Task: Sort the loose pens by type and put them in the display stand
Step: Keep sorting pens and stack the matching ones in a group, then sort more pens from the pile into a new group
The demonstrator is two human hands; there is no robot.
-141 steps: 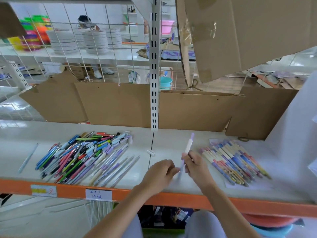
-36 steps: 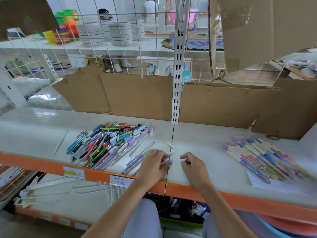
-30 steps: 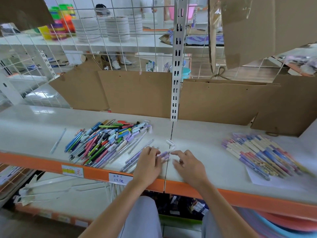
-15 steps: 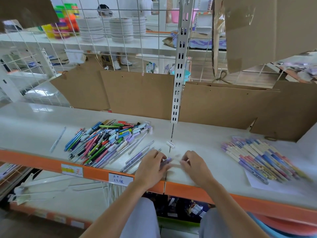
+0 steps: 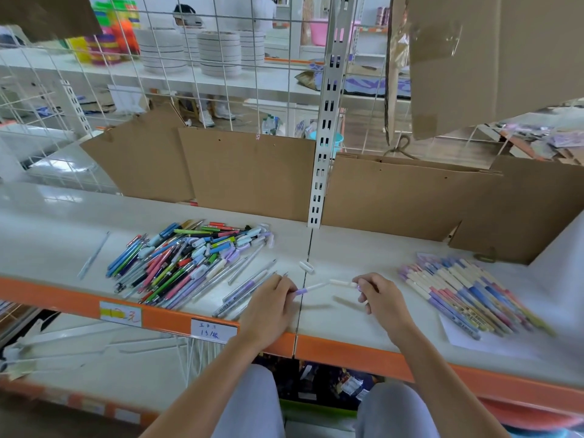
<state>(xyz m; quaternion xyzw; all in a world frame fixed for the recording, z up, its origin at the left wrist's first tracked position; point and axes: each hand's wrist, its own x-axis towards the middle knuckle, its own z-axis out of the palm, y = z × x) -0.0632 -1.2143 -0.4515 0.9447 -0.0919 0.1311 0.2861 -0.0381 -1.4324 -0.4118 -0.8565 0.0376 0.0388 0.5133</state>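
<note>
From the head camera, looking down over the shelf (image 5: 363,254): the left hand (image 5: 268,306) has its fingers curled round the lilac end of a slim white pen (image 5: 311,288), pinching it just above the shelf's front edge; the right hand (image 5: 380,300) pinches what looks like a cream cap (image 5: 341,282) with a lilac tip, held just beside the pen's free end, the two nearly in line; whether they already touch I cannot tell, the spot is blurred. A second loose cap (image 5: 306,267) lies on the shelf just behind the hands.

To the left sits the mixed pile (image 5: 189,257) of unsorted pens, many colours crossing one another; to the right, well apart, the sorted row (image 5: 464,292) lies side by side on a sheet of paper (image 5: 493,343). No display stand shows here.

The step, I'd judge, is capping this pen; best to keep the barrel steady in the left hand and bring the cap on straight along its axis, not at an angle; press until it seats; then lay it with pens of its own kind, lined up the same way, without knocking the row.
</note>
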